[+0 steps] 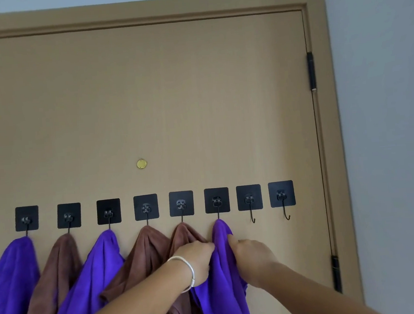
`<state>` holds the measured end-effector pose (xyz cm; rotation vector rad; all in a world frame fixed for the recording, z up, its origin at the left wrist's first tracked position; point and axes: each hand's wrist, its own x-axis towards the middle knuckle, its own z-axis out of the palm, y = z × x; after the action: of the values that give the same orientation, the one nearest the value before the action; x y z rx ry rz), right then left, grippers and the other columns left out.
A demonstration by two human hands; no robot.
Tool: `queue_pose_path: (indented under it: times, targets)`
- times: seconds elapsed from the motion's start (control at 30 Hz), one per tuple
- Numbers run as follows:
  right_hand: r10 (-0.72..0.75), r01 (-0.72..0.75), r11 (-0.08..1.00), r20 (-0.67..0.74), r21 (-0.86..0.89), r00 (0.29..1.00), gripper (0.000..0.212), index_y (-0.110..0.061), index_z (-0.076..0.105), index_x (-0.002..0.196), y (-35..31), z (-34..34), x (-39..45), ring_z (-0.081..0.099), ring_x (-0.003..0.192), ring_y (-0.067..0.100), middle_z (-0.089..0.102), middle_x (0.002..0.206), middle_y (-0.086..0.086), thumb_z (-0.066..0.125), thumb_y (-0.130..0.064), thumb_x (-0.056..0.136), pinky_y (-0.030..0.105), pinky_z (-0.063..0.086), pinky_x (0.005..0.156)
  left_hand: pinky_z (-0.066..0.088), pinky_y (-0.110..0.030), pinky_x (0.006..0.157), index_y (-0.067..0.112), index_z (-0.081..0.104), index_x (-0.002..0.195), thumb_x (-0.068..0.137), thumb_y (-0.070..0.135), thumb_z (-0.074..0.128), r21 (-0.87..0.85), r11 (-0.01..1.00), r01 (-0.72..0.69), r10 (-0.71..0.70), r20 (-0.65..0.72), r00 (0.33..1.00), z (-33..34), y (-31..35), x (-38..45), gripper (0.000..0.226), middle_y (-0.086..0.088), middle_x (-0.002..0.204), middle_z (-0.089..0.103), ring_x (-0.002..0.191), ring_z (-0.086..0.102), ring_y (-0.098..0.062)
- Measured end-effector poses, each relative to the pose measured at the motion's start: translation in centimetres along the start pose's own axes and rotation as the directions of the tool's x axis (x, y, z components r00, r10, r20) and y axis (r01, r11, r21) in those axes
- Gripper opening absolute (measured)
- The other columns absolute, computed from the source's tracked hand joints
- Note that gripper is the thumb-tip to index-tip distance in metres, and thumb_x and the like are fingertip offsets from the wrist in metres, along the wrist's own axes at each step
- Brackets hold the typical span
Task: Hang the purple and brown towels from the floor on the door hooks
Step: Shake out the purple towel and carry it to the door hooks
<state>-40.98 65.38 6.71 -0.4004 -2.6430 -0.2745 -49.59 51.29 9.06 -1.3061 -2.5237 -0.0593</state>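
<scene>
While both hands, the left hand [197, 258] and the right hand [252, 253], pinch the soft purple cloth towel [222, 275] low in the frame, it hangs from the sixth black square door hook [216, 201], so it spreads flat.

two bare hooks [267, 201] at right, six towel-hung hooks [120, 210] crowding left, door [146, 99] above seemingly clear

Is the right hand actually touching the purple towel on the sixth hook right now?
Touching. The head view shows the right hand pressed against the right edge of the purple towel, its fingers disappearing into the cloth just below the sixth hook.
</scene>
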Motion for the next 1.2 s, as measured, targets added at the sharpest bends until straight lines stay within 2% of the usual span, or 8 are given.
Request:
queue_pose_path:
  times: [0.07,0.13,0.2,0.3,0.43,0.6,0.8,1.2]
  targets:
    - [-0.016,0.017,0.999,-0.048,0.030,0.999,0.039,-0.016,0.038,0.127,0.3,0.1,-0.3,0.060,0.085,0.027,0.061,0.102,0.005,0.050,-0.013,0.090,0.038,0.054,0.072,0.044,-0.033,0.080,0.018,0.054,0.109,0.086,0.010,0.041,-0.007,0.998,0.069,-0.069,-0.168,0.983,-0.7,0.2,-0.3,0.027,-0.009,0.113,0.062,0.107,0.058,-0.031]
    - [-0.021,0.029,0.997,-0.116,0.066,0.993,0.032,-0.019,0.043,0.121,0.7,0.1,-0.6,0.059,0.084,0.025,0.061,0.100,0.002,0.043,-0.016,0.090,0.037,0.053,0.072,0.040,-0.032,0.073,0.022,0.051,0.108,0.085,0.010,0.041,-0.084,0.993,0.078,-0.106,-0.413,0.904,-1.5,0.2,-0.2,0.029,0.000,0.111,0.059,0.103,0.057,-0.027]
    - [-0.024,0.036,0.998,-0.199,0.058,0.980,0.031,-0.021,0.049,0.118,1.0,0.0,-1.0,0.058,0.084,0.022,0.060,0.098,0.000,0.039,-0.016,0.089,0.034,0.051,0.070,0.044,-0.032,0.077,0.025,0.048,0.115,0.087,0.011,0.043,-0.098,0.995,-0.017,-0.043,-0.579,0.814,-1.9,0.3,0.5,0.032,0.005,0.114,0.050,0.102,0.054,-0.022]
    - [-0.019,0.018,1.000,-0.298,-0.007,0.954,0.030,-0.022,0.057,0.111,2.0,-0.5,-2.0,0.056,0.084,0.019,0.060,0.097,-0.003,0.037,-0.017,0.089,0.030,0.047,0.066,0.040,-0.031,0.090,0.026,0.051,0.121,0.086,0.012,0.046,0.022,0.987,-0.158,0.133,-0.662,0.738,-1.8,0.9,1.7,0.038,0.008,0.120,0.050,0.111,0.048,-0.019]
    - [0.038,-0.085,0.990,-0.361,-0.115,0.932,0.028,-0.022,0.065,0.107,4.1,-2.0,-4.2,0.059,0.087,0.020,0.065,0.099,-0.002,0.046,-0.017,0.087,0.033,0.049,0.071,0.031,-0.034,0.101,0.023,0.060,0.117,0.087,0.023,0.050,0.114,0.939,-0.325,0.305,-0.714,0.630,-1.7,2.3,3.0,0.031,0.003,0.123,0.057,0.121,0.048,-0.021]
    - [0.246,-0.333,0.924,-0.376,-0.187,0.893,0.031,-0.025,0.061,0.118,6.8,-4.3,-8.1,0.057,0.102,0.017,0.062,0.113,-0.005,0.049,-0.024,0.090,0.031,0.045,0.082,0.011,-0.041,0.116,0.025,0.027,0.147,0.095,0.047,0.036,0.029,0.918,-0.395,0.331,-0.605,0.724,-0.7,4.4,4.5,0.057,-0.003,0.153,0.030,0.142,0.018,-0.021]
    - [0.473,-0.575,0.772,-0.361,-0.271,0.804,0.035,-0.028,0.054,0.125,5.4,-6.9,-14.3,0.052,0.112,0.018,0.056,0.124,-0.005,0.046,-0.038,0.092,0.034,0.038,0.094,0.013,-0.045,0.116,0.026,0.012,0.150,0.095,0.053,0.034,-0.042,0.839,-0.543,0.429,-0.562,0.707,0.9,7.6,3.6,0.065,-0.003,0.158,0.013,0.145,0.007,-0.023]
    - [0.754,-0.842,0.317,-0.423,-0.436,0.503,0.040,-0.027,0.054,0.125,-2.7,-16.1,-33.9,0.053,0.113,0.022,0.055,0.126,-0.001,0.050,-0.044,0.089,0.037,0.037,0.099,0.010,-0.045,0.115,0.027,0.010,0.151,0.093,0.053,0.033,-0.111,0.426,-0.898,0.667,-0.632,0.395,-1.7,21.6,-8.7,0.068,-0.008,0.158,0.014,0.145,0.007,-0.022]
